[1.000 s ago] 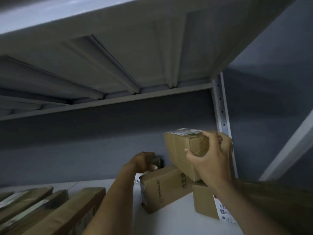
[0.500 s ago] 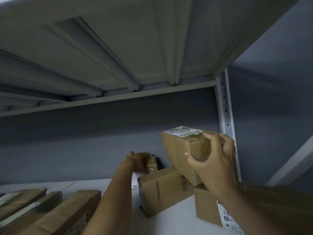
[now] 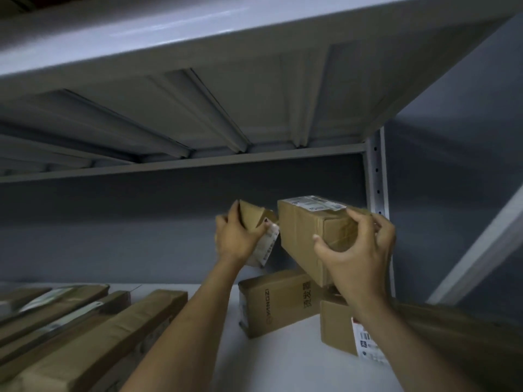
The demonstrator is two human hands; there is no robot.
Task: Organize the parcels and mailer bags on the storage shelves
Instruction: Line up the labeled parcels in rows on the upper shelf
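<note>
The white metal shelf (image 3: 283, 360) carries plain brown cardboard parcels under the ribbed underside of the upper shelf (image 3: 198, 89). At the right end, a printed box (image 3: 271, 304) lies on the shelf surface with "YANGZI"-like lettering along its end and Chinese characters on its side, too dim to read surely. Just beside it sits a lower box (image 3: 336, 323) with a white barcode label on its face. The right hand (image 3: 358, 261) is clamped around the near end of a long taped box (image 3: 305, 239), tilted and resting down toward those two; a white shipping label lies on its top face, the print too small to read. The left hand (image 3: 240, 239) grips a small parcel (image 3: 252, 219), lifted clear of the shelf, a white label hanging below the fingers. At the left, three long flat cartons (image 3: 107, 340) lie side by side, some labelled
</note>
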